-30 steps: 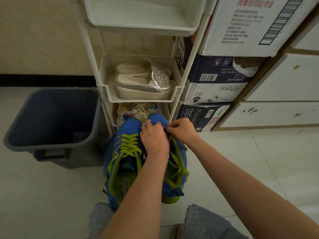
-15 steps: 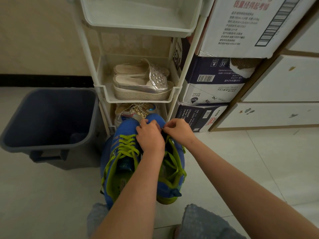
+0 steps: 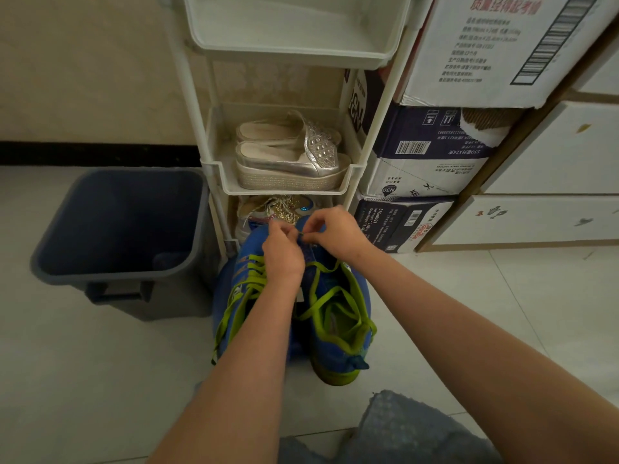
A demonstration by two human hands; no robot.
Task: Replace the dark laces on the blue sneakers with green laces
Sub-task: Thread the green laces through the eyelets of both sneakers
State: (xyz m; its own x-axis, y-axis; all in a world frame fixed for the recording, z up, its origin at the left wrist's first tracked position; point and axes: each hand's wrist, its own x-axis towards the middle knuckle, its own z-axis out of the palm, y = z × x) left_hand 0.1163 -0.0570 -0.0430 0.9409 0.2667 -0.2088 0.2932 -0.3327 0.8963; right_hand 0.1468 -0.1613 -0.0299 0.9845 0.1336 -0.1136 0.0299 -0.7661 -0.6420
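Left hand [image 3: 283, 254] and right hand [image 3: 336, 234] have parted slightly, pinching a lace [image 3: 301, 233].

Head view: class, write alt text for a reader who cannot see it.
The left hand and right hand pinch a lace end near the toe of one blue sneaker; its partner beside it has green laces. A grey bin and white shoe rack stand nearby.

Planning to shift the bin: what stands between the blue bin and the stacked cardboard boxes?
Head view: the white shelf rack, holding silver sandals, stands between blue bin and boxes.
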